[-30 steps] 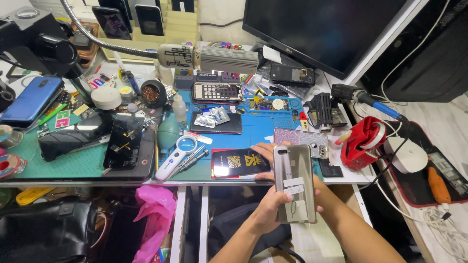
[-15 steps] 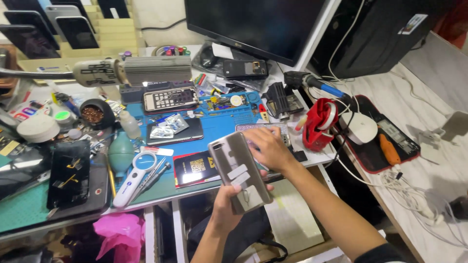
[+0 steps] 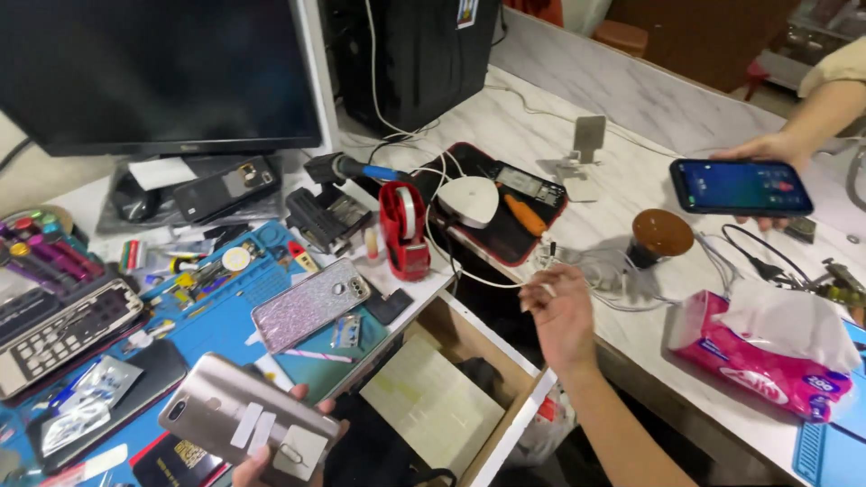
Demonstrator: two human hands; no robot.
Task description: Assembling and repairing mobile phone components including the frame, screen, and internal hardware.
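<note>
The person's left hand (image 3: 271, 455) is gripping a gold-backed phone (image 3: 245, 420) by its lower end, fingers closed around it, holding it face down just in front of the blue work mat (image 3: 230, 311). Pale strips of tape are sticking to the back of the phone. The right hand (image 3: 561, 311) is hovering open well to the right of the mat, fingers loosely spread beside a white cable (image 3: 492, 281), above an open drawer (image 3: 451, 392); it is holding nothing that I can make out.

On the mat, a glittery phone case (image 3: 311, 304) is lying just beyond the gold-backed phone. A red tape dispenser (image 3: 403, 227) is standing just off the mat's right edge, with a white mouse (image 3: 467, 199) behind it on a dark pad. Far to the right of the mat, another person's hand (image 3: 771, 153) is holding a lit phone (image 3: 740, 187) over the marble surface (image 3: 631, 99), and a pink tissue pack (image 3: 762, 356) is lying near it.
</note>
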